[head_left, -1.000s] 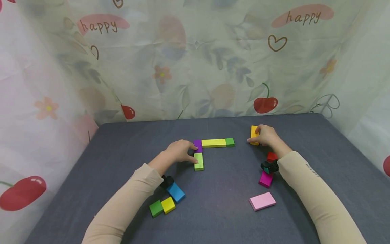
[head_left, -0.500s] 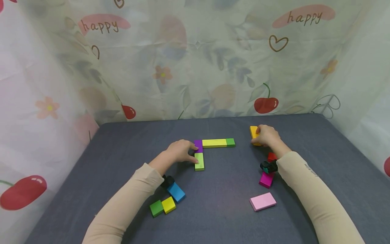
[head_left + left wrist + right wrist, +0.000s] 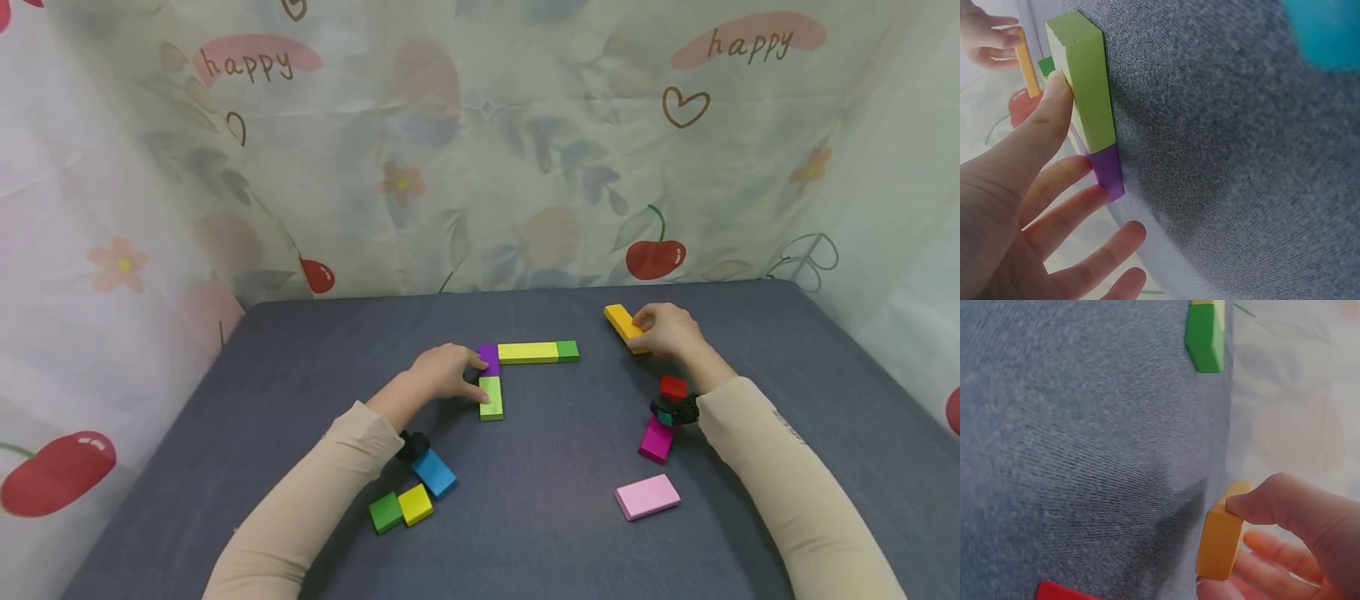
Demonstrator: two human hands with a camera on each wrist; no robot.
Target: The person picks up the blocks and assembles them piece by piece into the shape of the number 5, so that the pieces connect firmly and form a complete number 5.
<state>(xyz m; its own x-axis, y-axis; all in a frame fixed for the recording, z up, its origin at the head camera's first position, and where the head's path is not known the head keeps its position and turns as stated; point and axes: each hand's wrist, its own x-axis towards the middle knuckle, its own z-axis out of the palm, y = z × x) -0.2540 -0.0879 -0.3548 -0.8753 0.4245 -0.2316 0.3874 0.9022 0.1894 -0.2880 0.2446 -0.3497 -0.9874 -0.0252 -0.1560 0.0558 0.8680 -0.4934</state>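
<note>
An L of blocks lies in the middle of the table: light green [image 3: 491, 408], purple [image 3: 490, 357], yellow [image 3: 527, 353] and green [image 3: 567, 351] end to end. My left hand [image 3: 440, 372] rests at the L's left side. In the left wrist view its thumb lies on the light green block and two fingertips touch the purple one, the fingers loosely extended. Farther right, my right hand [image 3: 670, 331] pinches an orange-yellow block [image 3: 619, 319] between thumb and fingers; the right wrist view shows a shadow on the cloth beside it.
Below the right wrist lie a red block [image 3: 672, 387], a magenta block [image 3: 656, 442] and a pink block [image 3: 647, 497]. Near the left forearm are a blue block [image 3: 435, 472], a small yellow block [image 3: 415, 504] and a dark green block [image 3: 386, 512]. A patterned curtain [image 3: 480, 192] stands behind the table.
The right hand has turned the orange-yellow block so that its far end swings left, and has shifted slightly right. The left hand and the L of blocks stay put.
</note>
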